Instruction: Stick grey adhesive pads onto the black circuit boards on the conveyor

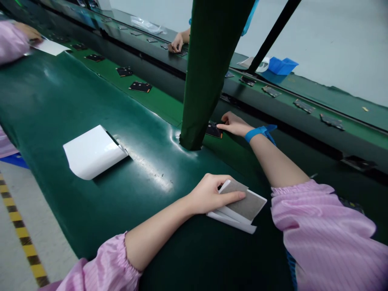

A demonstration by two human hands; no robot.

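My left hand (212, 193) rests on the green table mat, fingers curled round the top grey sheet of a small stack of grey-and-white sheets (242, 207). My right hand (235, 123), with a blue wrist strap (260, 132), reaches forward to the conveyor. Its fingers are stretched out flat and touch a small dark circuit board (214, 130) beside the foot of a green post (209, 68).
A curled white sheet (93, 151) lies on the mat (60, 105) to the left. Several dark boards ride the green conveyor belt (157, 101) and the far belt. Other people's hands work at the far left (28, 31) and across the line (176, 43). A blue tray (281, 65) stands beyond.
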